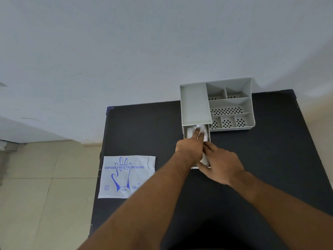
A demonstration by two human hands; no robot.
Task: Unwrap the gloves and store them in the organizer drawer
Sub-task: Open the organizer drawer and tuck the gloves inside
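A grey organizer (196,103) stands at the back of the black table, and its drawer (184,132) is pulled out toward me. A wad of clear, whitish gloves (190,132) lies in the drawer. My left hand (190,147) reaches in from the front, fingertips pressed down into the gloves at the drawer's far end. My right hand (222,164) is at the drawer's near end, fingers over the gloves there and thumb against the drawer front. The hands hide the middle of the drawer. The flat, empty glove wrapper (126,176), printed with a blue hand, lies at the table's left edge.
The organizer's open top has several perforated compartments (227,110), all empty. The black table (144,132) is narrow, with its left edge beside the wrapper and its back edge against a pale wall. Beige floor tiles (45,195) lie to the left.
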